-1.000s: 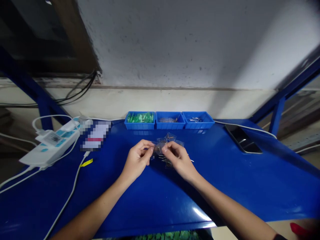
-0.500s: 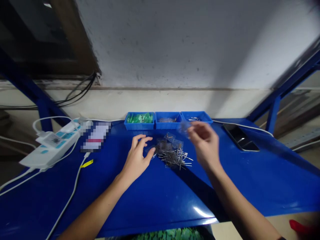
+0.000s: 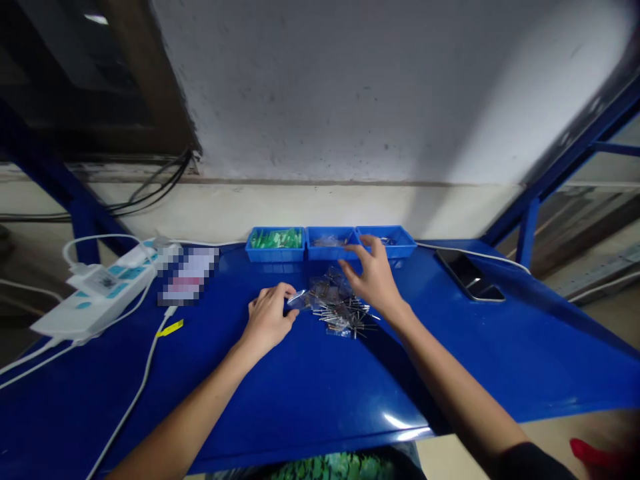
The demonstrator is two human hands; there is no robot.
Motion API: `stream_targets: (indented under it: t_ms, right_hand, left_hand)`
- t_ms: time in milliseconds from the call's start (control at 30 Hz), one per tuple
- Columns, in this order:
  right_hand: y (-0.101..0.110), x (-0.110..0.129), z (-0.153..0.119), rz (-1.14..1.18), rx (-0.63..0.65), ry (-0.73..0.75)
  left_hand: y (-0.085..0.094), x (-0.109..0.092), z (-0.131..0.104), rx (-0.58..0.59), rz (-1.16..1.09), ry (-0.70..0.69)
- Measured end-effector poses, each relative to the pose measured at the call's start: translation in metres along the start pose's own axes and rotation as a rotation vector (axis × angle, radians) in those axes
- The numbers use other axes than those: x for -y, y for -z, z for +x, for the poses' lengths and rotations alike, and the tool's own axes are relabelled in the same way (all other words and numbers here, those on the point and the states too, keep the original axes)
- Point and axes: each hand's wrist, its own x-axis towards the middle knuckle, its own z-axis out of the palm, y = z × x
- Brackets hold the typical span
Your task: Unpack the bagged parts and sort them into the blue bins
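The blue counter carries three blue trays in a row at its back edge: the left tray with green packets, the middle tray with clear packets, and the right tray with thin metal pieces. The right hand hangs just in front of the middle and right trays, its fingers spread and gripping nothing visible. The left hand has its fingers closed on one end of a small clear bag, which runs from them toward the pile of bags and metal pins, long axis roughly crosswise. The left hand is nearer the bag; the right is nearer the trays. The right hand covers part of the right tray; the bag's contents, and whether it touches the pile, cannot be made out.
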Motion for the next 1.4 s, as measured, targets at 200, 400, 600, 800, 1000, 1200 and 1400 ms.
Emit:
stream_targets:
  t_ms: [200, 400, 600, 800, 1000, 1200, 1400]
  right_hand:
    - [-0.01, 0.022, -0.039, 0.225, 0.136, -0.122]
    - [-0.009, 0.039, -0.038, 0.333, 0.18, -0.109]
    - [-0.013, 0.042, -0.044, 0.361, 0.23, -0.106]
    - [-0.015, 0.043, -0.046, 0.37, 0.24, -0.107]
    - [-0.013, 0.043, -0.045, 0.374, 0.242, -0.107]
    - [-0.012, 0.042, -0.042, 0.362, 0.239, -0.136]
    - [-0.006, 0.044, -0.038, 0.418, 0.264, -0.177]
  left_hand:
    - [-0.001, 0.009, 0.007, -0.142, -0.143, -0.014]
    - [-0.002, 0.008, 0.005, -0.126, 0.12, -0.033]
    - [-0.007, -0.003, -0.005, -0.138, 0.316, -0.139]
    - [-0.006, 0.003, -0.004, -0.116, 0.198, -0.113]
    - [-0.009, 0.015, 0.002, -0.171, 0.124, -0.09]
    - [-0.007, 0.016, 0.006, -0.213, 0.124, -0.064]
    - [-0.004, 0.009, 0.005, -0.277, -0.135, -0.225]
